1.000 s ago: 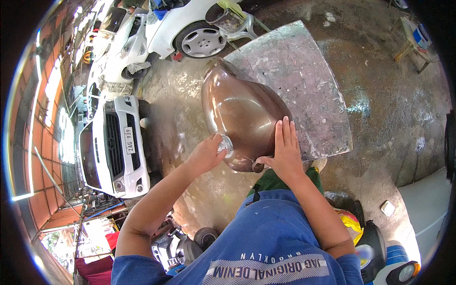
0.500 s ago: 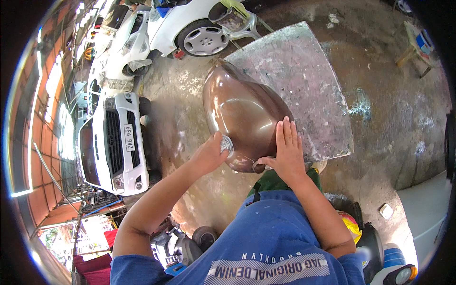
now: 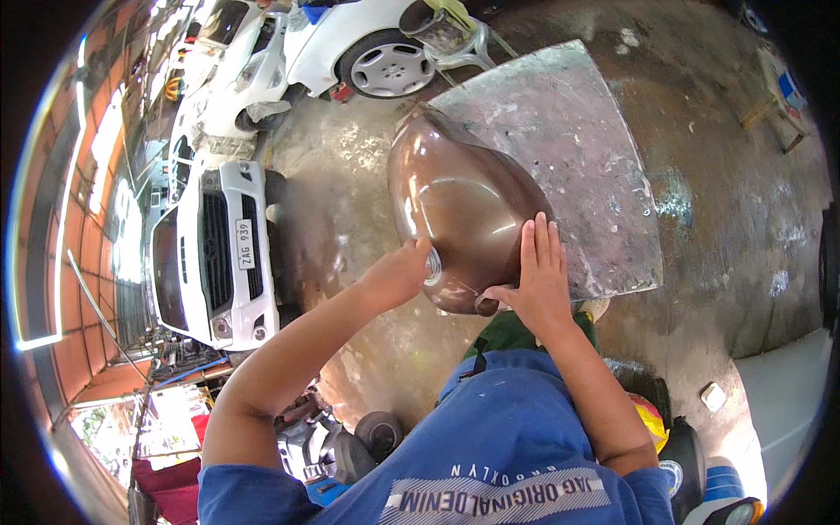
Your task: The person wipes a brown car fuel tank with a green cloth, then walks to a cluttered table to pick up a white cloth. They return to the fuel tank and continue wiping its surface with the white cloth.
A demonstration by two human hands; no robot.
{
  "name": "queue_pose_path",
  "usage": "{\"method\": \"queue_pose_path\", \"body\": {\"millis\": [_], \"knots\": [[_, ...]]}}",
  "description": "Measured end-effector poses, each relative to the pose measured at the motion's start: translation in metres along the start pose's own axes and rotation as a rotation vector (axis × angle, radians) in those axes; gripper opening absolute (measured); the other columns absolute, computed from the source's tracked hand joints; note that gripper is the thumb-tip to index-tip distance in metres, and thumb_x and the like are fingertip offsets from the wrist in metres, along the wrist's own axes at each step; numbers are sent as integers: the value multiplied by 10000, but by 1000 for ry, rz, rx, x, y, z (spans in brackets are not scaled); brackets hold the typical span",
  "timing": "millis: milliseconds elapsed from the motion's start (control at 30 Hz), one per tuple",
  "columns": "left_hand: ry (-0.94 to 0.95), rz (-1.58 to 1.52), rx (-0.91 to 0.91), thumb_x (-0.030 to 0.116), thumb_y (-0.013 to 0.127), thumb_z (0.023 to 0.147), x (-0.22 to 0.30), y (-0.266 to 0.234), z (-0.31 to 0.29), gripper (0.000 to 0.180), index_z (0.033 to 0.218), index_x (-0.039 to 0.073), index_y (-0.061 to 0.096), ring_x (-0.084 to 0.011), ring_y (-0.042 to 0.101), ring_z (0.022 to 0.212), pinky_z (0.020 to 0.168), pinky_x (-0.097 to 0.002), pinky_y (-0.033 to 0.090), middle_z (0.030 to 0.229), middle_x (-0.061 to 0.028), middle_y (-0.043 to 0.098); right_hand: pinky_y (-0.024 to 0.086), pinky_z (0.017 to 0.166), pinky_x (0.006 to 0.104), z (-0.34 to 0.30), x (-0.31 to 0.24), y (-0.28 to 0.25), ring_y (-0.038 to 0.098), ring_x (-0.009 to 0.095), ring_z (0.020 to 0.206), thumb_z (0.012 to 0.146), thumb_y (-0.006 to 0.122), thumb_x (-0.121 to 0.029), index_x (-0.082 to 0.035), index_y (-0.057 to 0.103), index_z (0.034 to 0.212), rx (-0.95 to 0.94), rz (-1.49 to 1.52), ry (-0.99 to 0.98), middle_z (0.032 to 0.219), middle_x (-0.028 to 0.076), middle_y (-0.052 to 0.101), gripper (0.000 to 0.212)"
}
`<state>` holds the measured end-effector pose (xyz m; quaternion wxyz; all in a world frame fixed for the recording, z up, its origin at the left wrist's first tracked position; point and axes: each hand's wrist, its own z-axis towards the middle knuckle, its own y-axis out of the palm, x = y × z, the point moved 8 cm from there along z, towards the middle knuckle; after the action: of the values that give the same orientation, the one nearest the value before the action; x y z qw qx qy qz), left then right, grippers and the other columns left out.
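Observation:
A large glossy brown curved shell [image 3: 464, 201], which looks like a painted vehicle part, lies on a paint-stained board in front of me. My left hand [image 3: 404, 273] is closed at its near left edge, round a silvery, round-edged piece [image 3: 433, 266]. The fingers hide most of that piece; I cannot tell whether it is fixed to the shell. At the near right edge my right hand [image 3: 541, 284] lies open, its fingers stretched forward along the brown surface. The right thumb rests beside a small round brown knob [image 3: 486, 305] at the shell's near end.
The grey board [image 3: 604, 175] extends to the right beyond the shell. Parked at left is a white vehicle [image 3: 232, 254]; a white car's wheel [image 3: 385, 70] stands at the far side. Near it a bucket [image 3: 433, 31] sits on a stool. Another small stool [image 3: 774, 109] is far right.
The whole view has shifted slightly, moving the shell right in the picture. My left hand has moved a little right and forward over the silvery piece. The right hand keeps its place on the shell.

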<state>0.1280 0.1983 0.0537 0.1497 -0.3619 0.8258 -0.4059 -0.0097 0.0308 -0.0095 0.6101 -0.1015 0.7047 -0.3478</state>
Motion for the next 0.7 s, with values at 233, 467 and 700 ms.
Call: {"method": "queue_pose_path", "body": {"millis": [233, 467, 700], "knots": [[19, -105, 29, 215, 629, 914, -7, -11, -9, 421, 1208, -18, 440, -476, 591, 1061, 894, -526, 469, 1152, -301, 593, 177, 1174, 618, 1, -5, 0, 145, 440, 1499, 661, 838, -506, 24, 157, 1549, -90, -69, 57, 1631, 249, 115, 1239], [238, -542, 159, 186, 714, 805, -63, 9, -24, 713, 1425, 19, 404, -355, 582, 1190, 1014, -411, 449, 1260, -234, 595, 176, 1183, 593, 3, -65, -12, 197, 467, 1474, 718, 842, -399, 42, 204, 1532, -26, -212, -107, 1613, 277, 144, 1125], [362, -1517, 75, -83, 494, 819, -99, 66, -26, 758, 1528, -7, 238, -342, 556, 1262, 1052, -403, 439, 1374, -287, 524, 417, 1064, 495, 22, -221, 66, 444, 431, 1324, 736, 827, -202, -47, 309, 1523, -347, -474, -446, 1544, 278, 286, 955]]}}
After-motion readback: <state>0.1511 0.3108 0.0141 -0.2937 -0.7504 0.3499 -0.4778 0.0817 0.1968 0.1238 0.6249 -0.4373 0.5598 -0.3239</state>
